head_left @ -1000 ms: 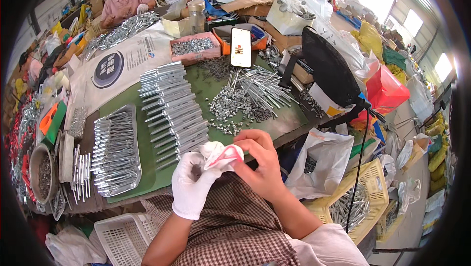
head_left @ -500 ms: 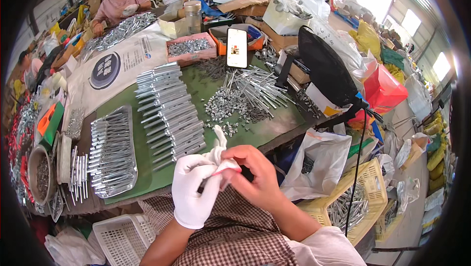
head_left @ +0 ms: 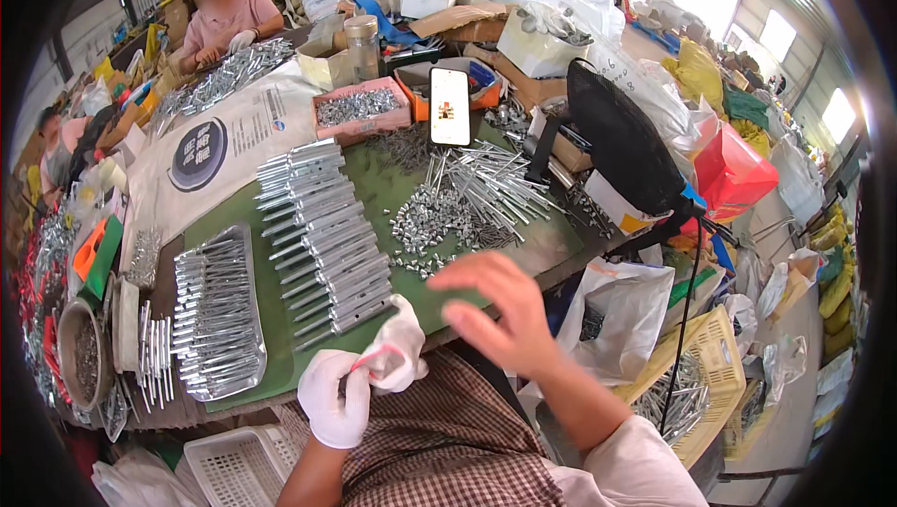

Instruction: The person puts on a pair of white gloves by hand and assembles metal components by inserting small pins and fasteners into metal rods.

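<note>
My left hand point(head_left: 334, 402), in a white knit glove, pinches a second white glove point(head_left: 402, 341) by its red-edged cuff. That loose glove hangs crumpled over the front edge of the green mat point(head_left: 280, 371). My right hand point(head_left: 505, 315) is bare, slightly smeared by motion, and held apart from the glove with fingers spread and nothing in them. Beyond it lie a heap of small metal fittings point(head_left: 425, 217) and a loose pile of thin metal rods point(head_left: 495, 180). Left of these runs a long row of metal tubes with rods point(head_left: 327, 236).
A clear tray of metal pins point(head_left: 217, 320) sits at the left, near a round bowl point(head_left: 67, 334). A lit phone point(head_left: 449, 107) stands behind the heap, beside a pink box of fittings point(head_left: 363, 107). A black mesh object point(head_left: 621, 133) and yellow crate point(head_left: 719, 357) are at right. A person point(head_left: 229, 16) works far left.
My right hand has let go of the loose glove and moved up and right, its fingers spreading. My left hand has shifted down and left with the glove.
</note>
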Demonstrator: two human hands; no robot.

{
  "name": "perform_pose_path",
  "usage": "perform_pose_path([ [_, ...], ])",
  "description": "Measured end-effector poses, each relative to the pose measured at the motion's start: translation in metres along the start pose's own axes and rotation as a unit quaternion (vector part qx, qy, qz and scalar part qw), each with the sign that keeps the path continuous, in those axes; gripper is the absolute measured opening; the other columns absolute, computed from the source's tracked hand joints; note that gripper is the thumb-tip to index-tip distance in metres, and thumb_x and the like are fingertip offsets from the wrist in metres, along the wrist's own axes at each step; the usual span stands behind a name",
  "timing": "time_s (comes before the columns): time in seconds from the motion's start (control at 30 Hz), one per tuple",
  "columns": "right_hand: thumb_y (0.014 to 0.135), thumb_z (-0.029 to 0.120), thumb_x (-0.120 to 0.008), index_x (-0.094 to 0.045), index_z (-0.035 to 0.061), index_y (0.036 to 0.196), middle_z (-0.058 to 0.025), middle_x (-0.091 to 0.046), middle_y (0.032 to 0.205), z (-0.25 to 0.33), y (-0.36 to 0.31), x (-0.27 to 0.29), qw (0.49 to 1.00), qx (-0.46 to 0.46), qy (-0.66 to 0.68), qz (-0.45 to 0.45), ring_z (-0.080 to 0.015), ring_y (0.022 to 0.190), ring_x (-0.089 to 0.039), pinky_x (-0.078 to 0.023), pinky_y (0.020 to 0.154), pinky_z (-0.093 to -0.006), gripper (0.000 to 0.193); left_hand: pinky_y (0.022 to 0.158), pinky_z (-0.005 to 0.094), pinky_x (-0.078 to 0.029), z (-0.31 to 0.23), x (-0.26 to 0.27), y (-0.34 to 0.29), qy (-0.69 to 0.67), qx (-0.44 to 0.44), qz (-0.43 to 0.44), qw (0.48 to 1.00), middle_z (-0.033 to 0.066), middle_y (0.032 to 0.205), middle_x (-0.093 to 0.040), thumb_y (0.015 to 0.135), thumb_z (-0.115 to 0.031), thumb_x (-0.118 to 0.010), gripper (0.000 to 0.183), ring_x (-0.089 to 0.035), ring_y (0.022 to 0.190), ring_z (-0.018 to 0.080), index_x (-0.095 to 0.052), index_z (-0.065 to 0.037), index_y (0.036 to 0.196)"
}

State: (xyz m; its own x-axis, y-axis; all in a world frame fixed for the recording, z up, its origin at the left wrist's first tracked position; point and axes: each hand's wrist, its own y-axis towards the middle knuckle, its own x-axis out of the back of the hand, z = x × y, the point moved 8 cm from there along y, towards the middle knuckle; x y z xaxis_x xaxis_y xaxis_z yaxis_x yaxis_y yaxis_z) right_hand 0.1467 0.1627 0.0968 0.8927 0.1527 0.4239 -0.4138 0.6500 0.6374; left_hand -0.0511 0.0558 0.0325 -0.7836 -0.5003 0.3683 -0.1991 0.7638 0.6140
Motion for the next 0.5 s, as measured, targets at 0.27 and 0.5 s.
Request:
perform_pose_path([
  [0.27, 0.085, 0.021, -0.074, -0.067, -0.0011, 0.110, -0.0190, -0.068, 0.106, -0.164, 0.076, 0.024, 0.979, -0.112, -0.122, -0.116, -0.0304, 0.097, -0.067, -0.052, 0.085, -0.0396, 0.034, 0.052, 0.0369, -0.048, 0.032, -0.014, 0.005, 0.061, -0.022, 0.065, 0.996, 0.0087, 0.067, -0.063, 0.075, -0.001, -0.068, 0.009, -0.061, 0.054, 0.0274, -0.066, -0.008, 0.079],
  [0.5, 0.079, 0.060, -0.072, -0.065, -0.0047, 0.115, -0.0249, -0.066, 0.113, -0.290, 0.138, 0.023, 0.881, -0.314, -0.348, -0.062, -0.0379, 0.104, -0.066, -0.051, 0.091, -0.0479, 0.074, 0.051, 0.0368, -0.047, 0.033, -0.017, 0.006, 0.052, -0.012, 0.081, 0.995, 0.0076, 0.066, -0.063, 0.074, -0.003, -0.070, 0.010, -0.061, 0.053, 0.0265, -0.066, -0.010, 0.080],
])
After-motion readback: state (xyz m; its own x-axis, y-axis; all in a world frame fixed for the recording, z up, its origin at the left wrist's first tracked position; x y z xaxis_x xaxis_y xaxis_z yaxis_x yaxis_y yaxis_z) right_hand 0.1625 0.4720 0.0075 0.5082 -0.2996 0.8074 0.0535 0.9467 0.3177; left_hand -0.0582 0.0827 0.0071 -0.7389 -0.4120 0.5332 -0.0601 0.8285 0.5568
